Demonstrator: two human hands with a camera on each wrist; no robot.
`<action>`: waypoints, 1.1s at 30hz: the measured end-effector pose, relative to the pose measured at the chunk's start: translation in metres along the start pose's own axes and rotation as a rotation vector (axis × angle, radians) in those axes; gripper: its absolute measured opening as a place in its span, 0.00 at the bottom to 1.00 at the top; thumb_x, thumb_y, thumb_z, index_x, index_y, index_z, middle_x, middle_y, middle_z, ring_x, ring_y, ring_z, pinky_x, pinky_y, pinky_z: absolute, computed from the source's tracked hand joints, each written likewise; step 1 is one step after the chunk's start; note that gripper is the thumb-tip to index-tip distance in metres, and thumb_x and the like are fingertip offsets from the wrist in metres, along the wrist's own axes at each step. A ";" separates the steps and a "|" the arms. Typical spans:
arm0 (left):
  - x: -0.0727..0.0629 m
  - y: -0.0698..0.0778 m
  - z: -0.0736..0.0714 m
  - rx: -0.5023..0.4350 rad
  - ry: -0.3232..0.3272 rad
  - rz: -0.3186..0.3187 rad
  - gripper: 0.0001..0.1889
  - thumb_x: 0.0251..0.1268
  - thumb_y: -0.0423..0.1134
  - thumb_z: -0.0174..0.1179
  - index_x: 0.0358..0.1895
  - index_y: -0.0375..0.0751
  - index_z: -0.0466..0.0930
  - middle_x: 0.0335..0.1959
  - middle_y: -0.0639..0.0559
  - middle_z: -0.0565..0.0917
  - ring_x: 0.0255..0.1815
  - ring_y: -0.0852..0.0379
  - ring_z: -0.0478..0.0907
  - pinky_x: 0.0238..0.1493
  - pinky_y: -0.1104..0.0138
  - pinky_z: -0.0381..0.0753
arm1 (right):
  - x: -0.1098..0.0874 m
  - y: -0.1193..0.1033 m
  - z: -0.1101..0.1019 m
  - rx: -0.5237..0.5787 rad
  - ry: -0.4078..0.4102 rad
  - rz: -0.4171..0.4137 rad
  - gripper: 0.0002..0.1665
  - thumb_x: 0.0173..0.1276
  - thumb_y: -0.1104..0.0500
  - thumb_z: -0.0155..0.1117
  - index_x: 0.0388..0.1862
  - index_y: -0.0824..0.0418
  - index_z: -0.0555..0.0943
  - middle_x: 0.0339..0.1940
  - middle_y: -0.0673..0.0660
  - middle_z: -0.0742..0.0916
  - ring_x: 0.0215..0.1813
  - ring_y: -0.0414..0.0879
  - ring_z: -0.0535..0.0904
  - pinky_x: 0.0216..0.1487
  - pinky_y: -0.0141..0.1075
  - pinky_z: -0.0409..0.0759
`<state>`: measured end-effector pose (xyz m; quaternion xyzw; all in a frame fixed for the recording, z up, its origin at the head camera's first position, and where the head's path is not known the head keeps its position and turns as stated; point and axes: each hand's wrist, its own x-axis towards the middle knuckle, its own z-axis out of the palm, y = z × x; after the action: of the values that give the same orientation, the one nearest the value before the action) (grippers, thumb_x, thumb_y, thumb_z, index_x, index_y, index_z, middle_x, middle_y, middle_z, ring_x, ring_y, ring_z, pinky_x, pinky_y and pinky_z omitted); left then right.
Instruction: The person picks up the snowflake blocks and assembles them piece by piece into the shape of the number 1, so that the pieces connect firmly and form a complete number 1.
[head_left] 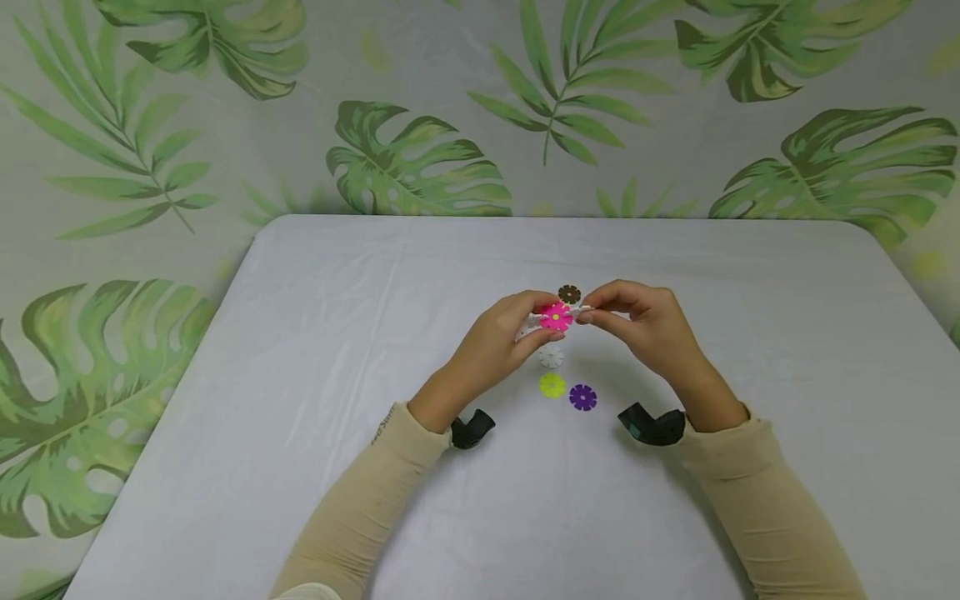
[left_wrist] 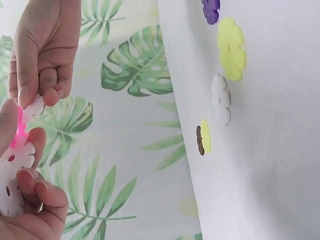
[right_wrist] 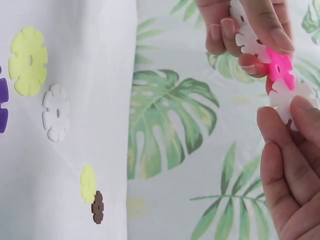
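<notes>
A pink notched plastic disc (head_left: 551, 325) is held up over the table between both hands. My left hand (head_left: 495, 332) pinches it between thumb and fingers, along with white notched discs (right_wrist: 248, 42) joined on its left side. From the other side, my right hand (head_left: 652, 327) pinches another white disc (right_wrist: 284, 100) by its edge. That disc meets the pink one's rim; whether the slots are fully interlocked I cannot tell. On the tabletop below lie a loose white disc (head_left: 551, 357), a yellow disc (head_left: 552, 386) and a purple disc (head_left: 582, 397).
Beyond the hands, a brown disc (head_left: 569, 294) lies beside a second yellow disc (right_wrist: 87, 183). A white cloth covers the table (head_left: 300, 333), whose far edge meets a leaf-patterned backdrop (head_left: 420, 158). Black devices (head_left: 652, 425) sit at both wrists.
</notes>
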<state>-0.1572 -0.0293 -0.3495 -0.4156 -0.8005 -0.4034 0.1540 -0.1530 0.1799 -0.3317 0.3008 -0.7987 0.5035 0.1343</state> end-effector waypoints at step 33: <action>-0.001 -0.003 0.002 0.148 0.075 0.061 0.23 0.49 0.43 0.67 0.49 0.37 0.76 0.41 0.49 0.80 0.32 0.61 0.76 0.34 0.78 0.72 | -0.003 0.002 0.006 0.295 -0.128 0.226 0.08 0.60 0.71 0.59 0.39 0.71 0.77 0.33 0.62 0.80 0.31 0.50 0.81 0.39 0.39 0.79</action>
<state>-0.1590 -0.0297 -0.3527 -0.4120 -0.8086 -0.3537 0.2266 -0.1517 0.1766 -0.3372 0.2569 -0.7519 0.6068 -0.0195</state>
